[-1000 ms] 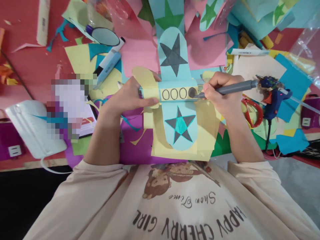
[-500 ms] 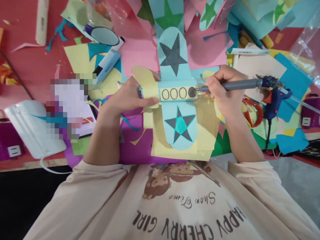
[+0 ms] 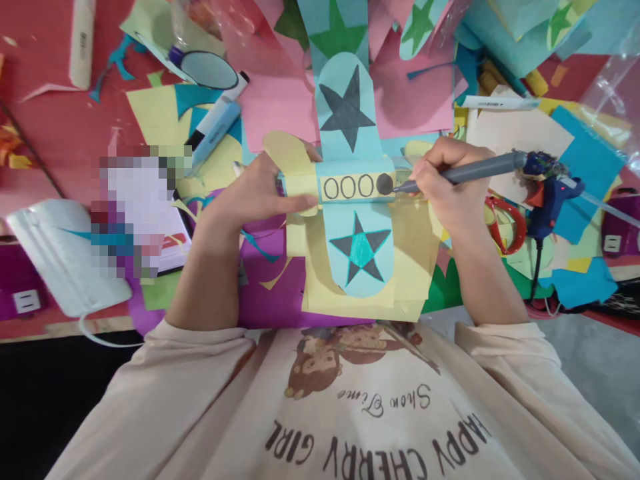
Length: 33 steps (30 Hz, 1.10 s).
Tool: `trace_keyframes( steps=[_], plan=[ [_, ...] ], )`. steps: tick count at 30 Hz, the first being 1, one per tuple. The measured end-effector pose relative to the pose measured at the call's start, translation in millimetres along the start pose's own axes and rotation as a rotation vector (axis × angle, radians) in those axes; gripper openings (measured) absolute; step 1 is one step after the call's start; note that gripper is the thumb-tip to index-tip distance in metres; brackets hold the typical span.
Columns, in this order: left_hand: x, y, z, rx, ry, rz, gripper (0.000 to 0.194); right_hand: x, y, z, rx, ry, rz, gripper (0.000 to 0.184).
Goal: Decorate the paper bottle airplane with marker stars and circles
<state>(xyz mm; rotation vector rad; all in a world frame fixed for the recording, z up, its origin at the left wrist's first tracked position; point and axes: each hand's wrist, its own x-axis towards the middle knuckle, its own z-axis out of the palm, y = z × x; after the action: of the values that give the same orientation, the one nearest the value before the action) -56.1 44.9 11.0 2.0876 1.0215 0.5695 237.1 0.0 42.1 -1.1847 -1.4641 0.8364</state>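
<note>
My right hand (image 3: 449,183) grips a dark grey marker (image 3: 480,169), its tip at the right edge of a filled black circle (image 3: 385,184). That circle ends a row on a pale yellow strip (image 3: 350,198), with three hollow circles to its left. The strip lies on a light blue paper craft (image 3: 334,257) with a black star above and a black-and-teal star below. My left hand (image 3: 255,190) is closed around the left end of the craft, thumb on top beside a yellow paper flap (image 3: 287,150). Its other fingers are mostly hidden underneath.
Red-handled scissors (image 3: 511,227) and a blue glue gun (image 3: 550,193) lie to the right. A light blue marker (image 3: 217,133), a partly blurred phone (image 3: 175,233) and a white device (image 3: 67,257) with a cable are on the left. Paper sheets and scraps cover the red table (image 3: 40,133).
The marker's tip has shifted slightly down at the black circle's right edge, and its rear end has risen a little. My left hand holds still on the craft.
</note>
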Motion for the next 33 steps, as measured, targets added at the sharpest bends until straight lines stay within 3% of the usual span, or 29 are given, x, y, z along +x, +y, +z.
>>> trace_keyframes(
  steps=[5, 11, 15, 23, 29, 33],
  plan=[
    [-0.6, 2.3, -0.5, 0.016, 0.013, -0.018, 0.094, -1.3, -0.9, 0.9, 0.226, 0.142, 0.011, 0.038],
    [-1.6, 12.4, 3.2, 0.019, -0.022, 0.032, 0.084, -6.2, -10.1, 1.3, 0.163, 0.072, -0.043, 0.016],
    [-3.3, 16.1, 7.8, 0.041, -0.002, 0.035, 0.083, -10.0, -12.6, 6.0, 0.082, -0.029, -0.041, 0.029],
    [-2.4, 16.1, 8.2, 0.031, -0.039, -0.005, 0.087, -10.5, -7.8, 7.8, -0.084, 0.007, -0.05, 0.051],
    [-1.8, 17.8, 6.5, 0.025, -0.053, -0.023, 0.089, -10.8, -5.8, 10.0, -0.135, -0.014, -0.088, 0.053],
    [-2.5, 15.3, 8.8, 0.01, -0.031, -0.034, 0.08, -11.7, -5.4, 8.7, -0.179, -0.043, -0.1, 0.05]
  ],
)
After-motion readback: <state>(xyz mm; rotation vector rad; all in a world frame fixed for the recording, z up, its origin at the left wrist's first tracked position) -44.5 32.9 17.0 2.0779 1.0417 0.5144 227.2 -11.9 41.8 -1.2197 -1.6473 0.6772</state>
